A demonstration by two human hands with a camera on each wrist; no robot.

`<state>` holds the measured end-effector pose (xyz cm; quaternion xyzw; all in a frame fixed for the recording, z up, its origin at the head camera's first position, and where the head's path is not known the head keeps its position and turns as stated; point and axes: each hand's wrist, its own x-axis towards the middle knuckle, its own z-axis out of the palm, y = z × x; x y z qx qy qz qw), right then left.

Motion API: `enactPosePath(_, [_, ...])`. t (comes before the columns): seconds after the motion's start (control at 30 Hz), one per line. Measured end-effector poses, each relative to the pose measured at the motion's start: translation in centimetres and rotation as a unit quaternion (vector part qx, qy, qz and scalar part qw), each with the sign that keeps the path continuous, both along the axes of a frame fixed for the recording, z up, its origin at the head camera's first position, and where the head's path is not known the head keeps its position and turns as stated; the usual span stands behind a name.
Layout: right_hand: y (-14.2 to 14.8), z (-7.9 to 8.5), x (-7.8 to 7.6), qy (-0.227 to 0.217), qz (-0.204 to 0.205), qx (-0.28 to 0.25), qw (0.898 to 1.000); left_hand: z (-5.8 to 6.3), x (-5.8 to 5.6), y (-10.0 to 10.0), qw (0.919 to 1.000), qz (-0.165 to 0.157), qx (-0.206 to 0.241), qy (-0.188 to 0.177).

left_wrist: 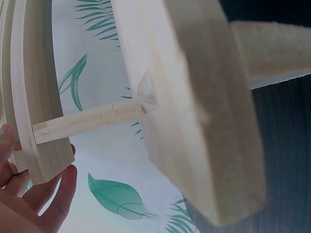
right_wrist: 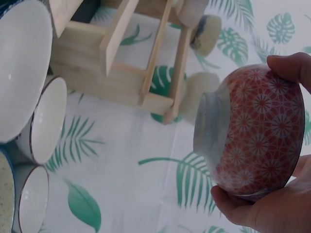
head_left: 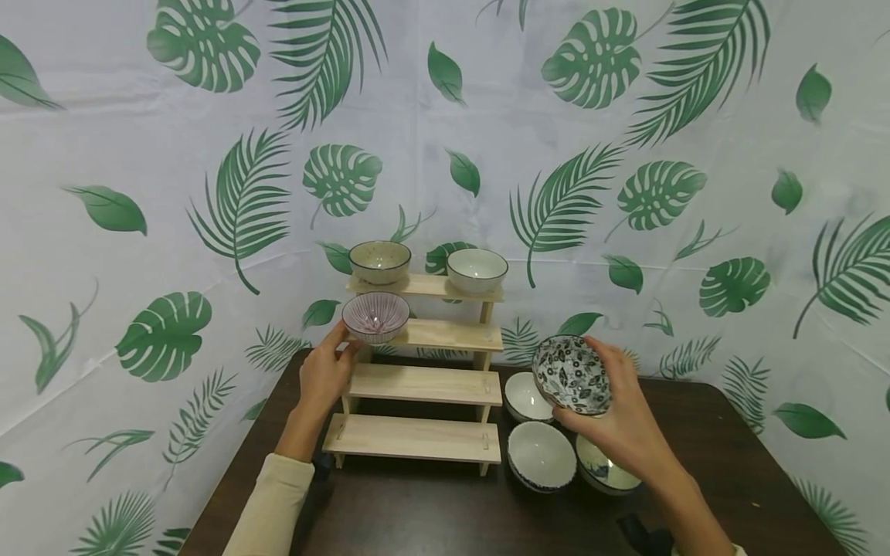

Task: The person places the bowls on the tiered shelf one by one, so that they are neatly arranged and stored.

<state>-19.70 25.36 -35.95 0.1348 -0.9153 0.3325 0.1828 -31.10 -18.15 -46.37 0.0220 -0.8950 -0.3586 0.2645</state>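
Note:
A bowl with a dark flower pattern inside [head_left: 570, 372] and red flower print outside [right_wrist: 262, 131] is in my right hand [head_left: 622, 421], tilted with its inside towards me. Thumb and fingers grip it across rim and side, above several bowls. My left hand [head_left: 325, 374] is at the left end of the third tier of a wooden stepped stand [head_left: 424, 382]. In the left wrist view its thumb and fingers hold the end of a board [left_wrist: 46, 160]. Just above those fingertips in the head view, a pink striped bowl [head_left: 375, 315] sits on that tier.
The top tier bears a beige bowl [head_left: 379, 261] and a white bowl [head_left: 477, 269]. Right of the stand, a white bowl [head_left: 528, 395], a larger white bowl [head_left: 542, 455] and a cream bowl [head_left: 605, 467] stand on the dark table [head_left: 403, 510]. A leaf-print cloth [head_left: 445, 116] hangs behind.

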Motion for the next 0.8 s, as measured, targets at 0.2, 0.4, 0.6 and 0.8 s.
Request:
enactPosePath(0.2, [-0.8,0.1,0.0,-0.005,0.011,-0.007,1.000,0.1,0.1,0.0,1.0000,-0.002,-0.001,-0.001])
enactPosePath(0.4, [-1.8,0.3,-0.3,-0.013,0.017,-0.015,1.000,0.1,0.1,0.0,1.0000,-0.005,0.001,-0.004])
enactPosePath(0.6, [-2.6,0.5,-1.1,-0.022,0.019,-0.024,0.999,0.3,0.5,0.0,0.9998,-0.013,0.008,-0.009])
enactPosePath(0.8, [-3.1,0.4,-1.9,-0.023,0.022,-0.026,0.999,0.4,0.6,0.1,0.9999,-0.012,0.007,-0.004])
